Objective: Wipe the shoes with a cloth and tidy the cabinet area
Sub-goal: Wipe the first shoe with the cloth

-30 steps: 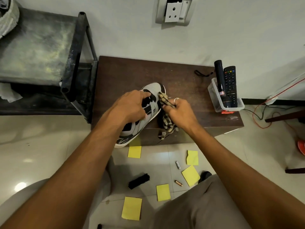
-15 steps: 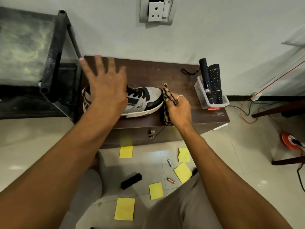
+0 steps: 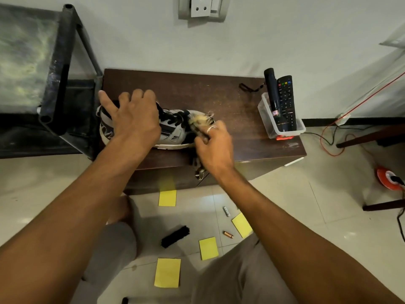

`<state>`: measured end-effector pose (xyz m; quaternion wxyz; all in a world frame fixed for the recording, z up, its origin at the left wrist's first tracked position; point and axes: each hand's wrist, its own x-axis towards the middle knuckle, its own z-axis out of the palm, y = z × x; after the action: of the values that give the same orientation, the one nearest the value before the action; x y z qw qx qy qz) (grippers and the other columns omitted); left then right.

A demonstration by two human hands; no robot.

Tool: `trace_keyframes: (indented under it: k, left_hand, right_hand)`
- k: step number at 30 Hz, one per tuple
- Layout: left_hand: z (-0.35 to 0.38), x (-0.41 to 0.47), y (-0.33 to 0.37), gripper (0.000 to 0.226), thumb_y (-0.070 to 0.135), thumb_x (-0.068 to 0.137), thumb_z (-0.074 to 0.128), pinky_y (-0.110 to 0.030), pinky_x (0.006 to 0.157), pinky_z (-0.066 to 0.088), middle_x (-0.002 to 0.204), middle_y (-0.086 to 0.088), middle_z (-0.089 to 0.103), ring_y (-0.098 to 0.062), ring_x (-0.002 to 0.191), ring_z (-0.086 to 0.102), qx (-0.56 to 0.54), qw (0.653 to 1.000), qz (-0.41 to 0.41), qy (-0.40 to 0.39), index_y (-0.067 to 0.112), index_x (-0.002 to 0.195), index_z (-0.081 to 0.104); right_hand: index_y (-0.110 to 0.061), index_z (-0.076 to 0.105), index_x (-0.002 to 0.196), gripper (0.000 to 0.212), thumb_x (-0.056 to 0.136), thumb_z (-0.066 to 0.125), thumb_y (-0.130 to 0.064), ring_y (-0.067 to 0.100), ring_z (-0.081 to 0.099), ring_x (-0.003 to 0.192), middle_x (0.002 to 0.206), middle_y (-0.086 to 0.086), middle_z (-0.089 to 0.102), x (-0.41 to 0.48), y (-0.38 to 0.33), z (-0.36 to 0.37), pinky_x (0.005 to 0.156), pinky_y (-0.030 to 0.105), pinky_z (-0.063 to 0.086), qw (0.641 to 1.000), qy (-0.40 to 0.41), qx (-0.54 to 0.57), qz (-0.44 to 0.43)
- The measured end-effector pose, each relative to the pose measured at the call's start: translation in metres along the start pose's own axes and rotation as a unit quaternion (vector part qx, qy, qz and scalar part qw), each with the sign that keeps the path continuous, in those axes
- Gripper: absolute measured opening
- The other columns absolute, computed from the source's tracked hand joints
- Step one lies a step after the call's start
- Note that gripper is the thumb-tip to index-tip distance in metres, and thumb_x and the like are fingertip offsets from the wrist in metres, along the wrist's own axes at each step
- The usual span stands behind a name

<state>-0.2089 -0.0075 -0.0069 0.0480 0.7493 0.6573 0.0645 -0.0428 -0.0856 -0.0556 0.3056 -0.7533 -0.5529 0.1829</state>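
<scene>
While the black, grey and white sneaker [image 3: 173,130] stands on its sole on the dark wooden cabinet [image 3: 230,102], toe pointing right, the left hand [image 3: 135,121] holds it down at the heel end, most fingers bent over its far side and one outer finger sticking out straight to the left. The right hand [image 3: 213,145], a ring on one finger, is bunched round a checked cloth [image 3: 200,121] and presses it against the toe of the sneaker; the cloth is blurred, its frayed edge showing above the knuckles. At the right end of the cabinet a clear plastic tub [image 3: 267,110] holds a black flashlight [image 3: 271,91] and a remote control [image 3: 286,99], both upright and leaning against the wall. A black metal rack [image 3: 63,69] stands just beside the cabinet on the left, and a wall socket [image 3: 202,6] sits above. On the tiled floor in front lie several yellow sticky notes [image 3: 167,272], a black brush [image 3: 175,236] and two small batteries [image 3: 228,234], near the person's knees. An orange cord reel [image 3: 388,177] rests on the floor well apart to the right.
</scene>
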Motion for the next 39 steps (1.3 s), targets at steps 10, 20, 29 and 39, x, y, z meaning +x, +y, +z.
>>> trace_keyframes:
  k: [10, 20, 29, 39]
  left_hand:
    - [0.000, 0.001, -0.009, 0.029, 0.002, 0.086, 0.067, -0.071, 0.115, -0.011, 0.126, -0.005, 0.055, -0.033, 0.138, 0.037, -0.026, 0.999, 0.042, -0.005, 0.020, 0.106, 0.056]
    - [-0.012, 0.010, -0.026, 0.039, -0.003, 0.072, 0.071, -0.071, 0.114, -0.012, 0.162, -0.009, 0.030, -0.043, 0.153, 0.005, -0.034, 0.980, 0.185, 0.058, 0.029, 0.095, 0.072]
    - [0.015, -0.007, 0.000, 0.105, 0.087, 0.059, 0.067, -0.079, 0.111, -0.005, 0.170, -0.008, 0.002, -0.049, 0.145, -0.031, 0.125, 0.973, 0.179, -0.078, 0.041, 0.149, 0.041]
    - [0.020, -0.004, 0.005, 0.111, 0.081, 0.061, 0.072, -0.078, 0.112, -0.005, 0.164, 0.000, 0.030, -0.049, 0.147, -0.026, 0.167, 0.967, 0.173, -0.084, 0.035, 0.155, 0.034]
  right_hand:
    - [-0.015, 0.065, 0.133, 0.036, 0.098, 0.062, -0.020, 0.015, 0.056, 0.082, 0.104, -0.006, 0.042, 0.010, 0.014, -0.014, 0.072, 0.034, 0.053, 0.995, 0.014, -0.090, -0.027]
    - [-0.026, 0.072, 0.126, 0.031, 0.096, 0.066, -0.021, 0.007, 0.069, 0.100, 0.110, -0.005, 0.074, 0.021, 0.041, -0.050, 0.090, 0.028, 0.057, 0.985, -0.007, 0.146, 0.092]
    - [-0.021, 0.078, 0.097, 0.016, 0.099, 0.062, -0.021, 0.018, 0.064, 0.068, 0.078, 0.010, 0.073, 0.010, 0.021, -0.030, 0.065, 0.031, 0.052, 0.983, -0.125, 0.123, 0.061]
    - [-0.009, 0.067, 0.072, 0.026, 0.096, 0.060, -0.015, 0.003, 0.051, 0.057, 0.062, -0.002, 0.060, 0.039, 0.000, -0.028, 0.055, 0.027, 0.041, 0.983, -0.182, 0.029, 0.018]
